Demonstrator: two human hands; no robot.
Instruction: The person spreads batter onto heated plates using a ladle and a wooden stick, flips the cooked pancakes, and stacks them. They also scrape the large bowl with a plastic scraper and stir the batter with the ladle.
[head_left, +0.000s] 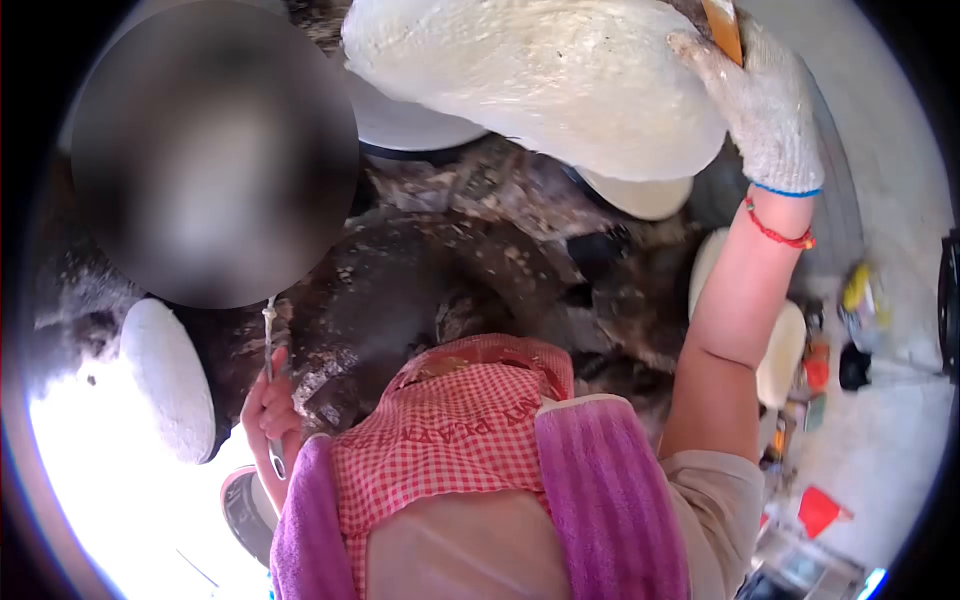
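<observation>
Blurring out a large round patch [215, 150] at upper left, hiding whatever lies behind it. Cutting off the top of the big pale sheet [530, 80] at the frame's upper edge, along with the orange tool [723, 28] gripped in the gloved right hand [765, 110]. Washing out to plain white at lower left, past the bare left hand [268, 408] closed on a thin metal rod [270, 360]. Leaving the small coloured objects [830, 360] at right too tiny to identify.
</observation>
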